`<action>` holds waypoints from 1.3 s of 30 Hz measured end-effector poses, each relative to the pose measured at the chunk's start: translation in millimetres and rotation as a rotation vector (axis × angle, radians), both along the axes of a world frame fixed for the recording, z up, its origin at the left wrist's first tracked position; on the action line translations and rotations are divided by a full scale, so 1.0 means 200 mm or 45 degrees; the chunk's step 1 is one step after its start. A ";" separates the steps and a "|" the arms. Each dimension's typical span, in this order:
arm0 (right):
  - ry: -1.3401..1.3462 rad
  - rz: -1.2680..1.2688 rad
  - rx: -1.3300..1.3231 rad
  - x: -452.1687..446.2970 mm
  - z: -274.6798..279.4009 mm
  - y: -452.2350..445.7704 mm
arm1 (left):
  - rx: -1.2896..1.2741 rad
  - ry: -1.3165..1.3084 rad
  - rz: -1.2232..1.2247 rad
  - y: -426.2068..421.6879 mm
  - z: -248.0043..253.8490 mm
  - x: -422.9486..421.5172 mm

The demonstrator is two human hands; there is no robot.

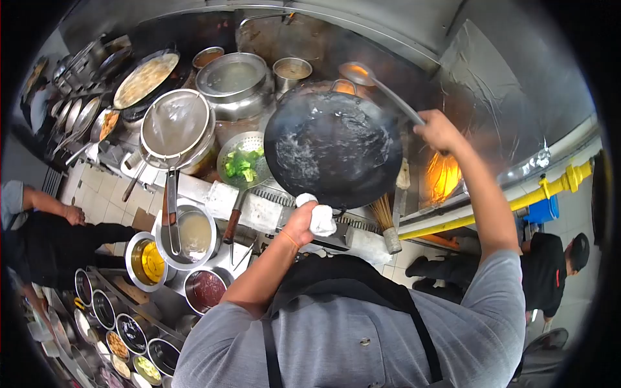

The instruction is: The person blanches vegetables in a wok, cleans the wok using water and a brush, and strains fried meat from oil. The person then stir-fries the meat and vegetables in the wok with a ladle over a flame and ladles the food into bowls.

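black wok (352,195) — glossy, rippled water (297,155)

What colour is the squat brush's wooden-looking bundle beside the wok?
The brush beside the wok has tan bristles, seen best in the head view.

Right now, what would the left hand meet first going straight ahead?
Past the white cloth in the left hand, probably the near side of the wok; contact or gap there is unclear.

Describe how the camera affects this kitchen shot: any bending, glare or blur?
Head view: strong fisheye bending inside black corners; orange glare on the foil; white glints across the wet wok; an orange glow on the ladle; the far left edge looks dim and soft.
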State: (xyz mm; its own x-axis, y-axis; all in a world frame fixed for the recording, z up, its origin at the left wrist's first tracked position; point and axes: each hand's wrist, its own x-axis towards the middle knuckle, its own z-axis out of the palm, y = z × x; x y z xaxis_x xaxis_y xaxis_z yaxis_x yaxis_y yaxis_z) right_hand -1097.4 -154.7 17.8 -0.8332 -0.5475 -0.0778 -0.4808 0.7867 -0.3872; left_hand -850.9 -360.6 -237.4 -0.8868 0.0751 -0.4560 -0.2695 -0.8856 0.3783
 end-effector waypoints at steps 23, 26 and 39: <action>0.110 0.245 0.817 0.40 0.91 -1.28 | 1.141 0.492 -0.217 -0.34 -0.20 0.30; 0.149 0.248 0.775 0.48 1.02 -1.18 | 1.089 0.671 -0.339 -0.23 -0.35 0.22; -0.228 -0.066 0.232 0.11 0.50 0.02 | -0.001 0.124 -0.207 -0.08 -0.19 0.01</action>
State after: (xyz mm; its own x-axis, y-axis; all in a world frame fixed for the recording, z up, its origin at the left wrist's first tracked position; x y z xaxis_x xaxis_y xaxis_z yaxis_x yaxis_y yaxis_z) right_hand -1075.8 -151.3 117.8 -0.8236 -0.4681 -0.3203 -0.3748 0.8730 -0.3120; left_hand -849.7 -377.3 -275.8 -0.9031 0.2206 -0.3685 -0.3710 -0.8330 0.4105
